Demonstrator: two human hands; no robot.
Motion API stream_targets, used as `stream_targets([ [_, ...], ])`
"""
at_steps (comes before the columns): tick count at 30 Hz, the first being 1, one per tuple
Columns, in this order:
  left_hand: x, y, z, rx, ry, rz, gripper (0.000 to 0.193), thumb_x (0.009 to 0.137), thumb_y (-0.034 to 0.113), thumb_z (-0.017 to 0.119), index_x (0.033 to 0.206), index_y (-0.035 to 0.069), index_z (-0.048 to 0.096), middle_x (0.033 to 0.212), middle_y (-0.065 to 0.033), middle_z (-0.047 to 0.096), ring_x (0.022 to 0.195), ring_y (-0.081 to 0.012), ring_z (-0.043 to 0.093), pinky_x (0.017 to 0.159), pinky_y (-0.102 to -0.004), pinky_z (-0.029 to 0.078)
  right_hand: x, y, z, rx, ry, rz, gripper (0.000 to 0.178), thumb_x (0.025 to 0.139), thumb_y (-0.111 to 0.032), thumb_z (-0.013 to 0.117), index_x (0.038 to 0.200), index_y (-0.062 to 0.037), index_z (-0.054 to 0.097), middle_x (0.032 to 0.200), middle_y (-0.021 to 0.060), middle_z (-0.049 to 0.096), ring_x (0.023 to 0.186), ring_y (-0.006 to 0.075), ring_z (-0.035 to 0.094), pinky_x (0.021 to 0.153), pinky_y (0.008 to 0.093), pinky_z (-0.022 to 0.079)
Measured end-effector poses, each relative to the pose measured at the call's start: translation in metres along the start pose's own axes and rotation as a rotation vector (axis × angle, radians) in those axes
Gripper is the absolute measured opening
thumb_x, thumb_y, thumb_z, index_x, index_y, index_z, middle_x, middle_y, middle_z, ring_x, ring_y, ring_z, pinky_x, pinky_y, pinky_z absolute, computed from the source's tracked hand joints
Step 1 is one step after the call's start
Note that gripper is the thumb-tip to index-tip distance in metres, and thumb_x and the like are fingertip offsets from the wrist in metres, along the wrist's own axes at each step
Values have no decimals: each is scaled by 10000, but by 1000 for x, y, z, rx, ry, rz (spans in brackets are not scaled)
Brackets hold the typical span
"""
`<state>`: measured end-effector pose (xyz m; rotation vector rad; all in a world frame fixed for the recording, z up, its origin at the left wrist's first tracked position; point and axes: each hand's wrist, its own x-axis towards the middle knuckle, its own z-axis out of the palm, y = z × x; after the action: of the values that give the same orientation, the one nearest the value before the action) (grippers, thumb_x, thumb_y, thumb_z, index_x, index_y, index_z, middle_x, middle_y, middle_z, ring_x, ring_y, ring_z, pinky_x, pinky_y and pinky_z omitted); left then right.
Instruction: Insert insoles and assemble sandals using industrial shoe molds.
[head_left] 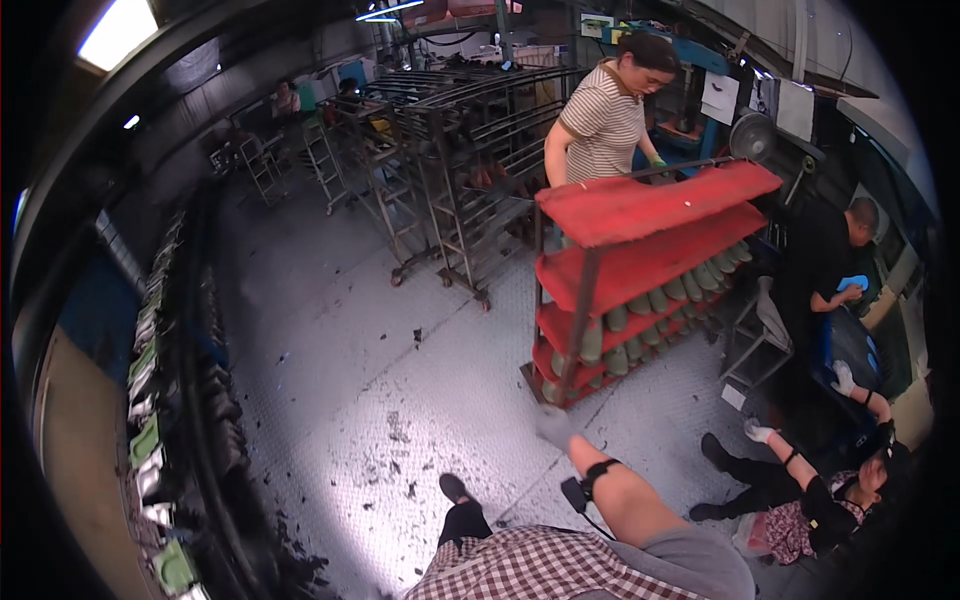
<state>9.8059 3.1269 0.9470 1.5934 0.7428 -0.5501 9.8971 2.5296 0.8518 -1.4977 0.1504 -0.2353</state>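
My right hand, in a grey glove, reaches forward beside the near lower corner of a shelf rack covered in red cloth. Its fingers are blurred, so I cannot make out whether they grip anything or touch the rack. A black strap with a small black box circles that forearm. Rows of olive-green shoe-shaped pieces stand on the rack's lower shelves; the top shelf shows mainly red cloth. My left hand is out of view.
A person in a striped shirt stands behind the rack. Two people work at the right, one with a blue piece. Metal trolleys stand ahead. A conveyor line with green and silvery pieces runs along the left. Dark scraps litter the floor.
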Motion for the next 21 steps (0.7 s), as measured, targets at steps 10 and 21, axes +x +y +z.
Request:
stream_targets([
  [10,199,237,-41,-56,105,136,451,1009,391,575,1208,-7,649,958,-122,719,709,-186,630,584,-318,449,457,-203,210,-46,336,-190,326,1011,-220,609,1251,-7,666,966,55,697,899,136,653,819,312,551],
  [21,301,521,29,-198,320,332,357,989,426,653,1159,113,677,953,-24,701,823,-115,632,635,-247,419,845,-316,141,-860,546,-52,661,922,-458,610,1482,-122,511,1409,200,567,1283,384,578,1064,474,473],
])
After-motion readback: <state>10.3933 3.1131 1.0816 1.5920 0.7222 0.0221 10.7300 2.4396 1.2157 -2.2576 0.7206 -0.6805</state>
